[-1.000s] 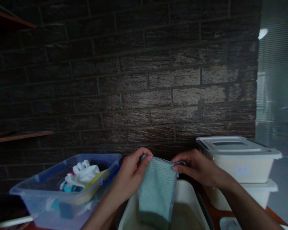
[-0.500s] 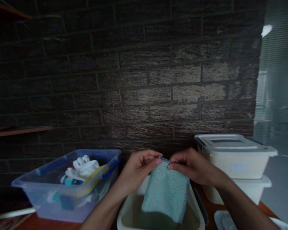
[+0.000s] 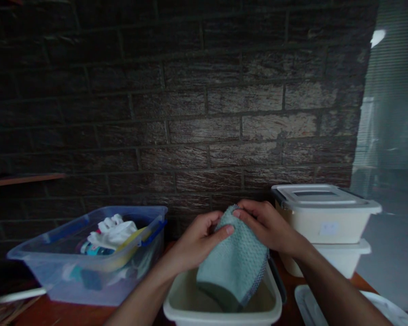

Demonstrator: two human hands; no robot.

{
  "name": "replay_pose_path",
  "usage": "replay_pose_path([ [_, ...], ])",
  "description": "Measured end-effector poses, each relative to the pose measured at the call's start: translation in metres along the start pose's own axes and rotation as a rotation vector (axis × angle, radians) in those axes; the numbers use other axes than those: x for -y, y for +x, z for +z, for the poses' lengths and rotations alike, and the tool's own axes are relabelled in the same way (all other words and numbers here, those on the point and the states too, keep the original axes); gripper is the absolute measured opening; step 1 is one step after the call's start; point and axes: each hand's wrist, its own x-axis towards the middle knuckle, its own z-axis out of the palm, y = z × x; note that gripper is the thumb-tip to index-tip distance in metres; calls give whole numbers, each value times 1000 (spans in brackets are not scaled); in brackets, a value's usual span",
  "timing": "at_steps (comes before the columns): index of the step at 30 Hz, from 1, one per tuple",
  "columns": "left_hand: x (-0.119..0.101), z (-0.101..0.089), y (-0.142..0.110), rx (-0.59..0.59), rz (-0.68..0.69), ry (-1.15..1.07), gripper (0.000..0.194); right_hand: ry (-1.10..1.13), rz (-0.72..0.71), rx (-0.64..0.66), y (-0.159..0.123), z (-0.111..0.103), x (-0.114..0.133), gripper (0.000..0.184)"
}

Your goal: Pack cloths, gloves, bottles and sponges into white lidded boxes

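A pale green textured cloth point(image 3: 231, 262) with a dark checked edge hangs between my hands. My left hand point(image 3: 204, 240) pinches its left upper side, thumb lying across the front. Near the top corner, my right hand point(image 3: 263, 224) grips the cloth between thumb and fingers. The lower end of the cloth droops into an open cream-coloured plastic bin point(image 3: 221, 317) on the wooden table. Most of the bin's inside is shaded or behind the cloth.
To the left stands a clear bluish plastic box point(image 3: 88, 290) holding white gloves point(image 3: 117, 233), a yellow item and bottles. Two stacked cream bins, the upper one lidded point(image 3: 326, 199), stand at the right. A white lid point(image 3: 308, 303) lies before them. A dark brick wall point(image 3: 190, 127) rises behind.
My left hand has slid down the cloth's left side, while my right hand has risen slightly with the top corner. The cloth now hangs more tilted and bunched.
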Motion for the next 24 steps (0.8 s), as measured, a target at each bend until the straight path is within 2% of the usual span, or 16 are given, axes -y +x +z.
replay_pose_path([
  [3, 5, -7, 0, 99, -106, -3, 34, -17, 4, -47, 0, -6, -1, 36],
  [8, 11, -15, -1, 187, -165, 30, 35, -74, 2, -140, -2, -18, -2, 35],
  [13, 13, -23, -1, 154, -142, 67, 39, -138, 23, -247, -5, -32, -7, 30],
  [17, 8, -29, -1, 146, -86, 102, 42, -203, 92, -382, -8, -43, -11, 32],
  [24, 2, -35, -2, 38, 7, 212, 37, -207, 148, -538, -12, -61, -13, 38],
])
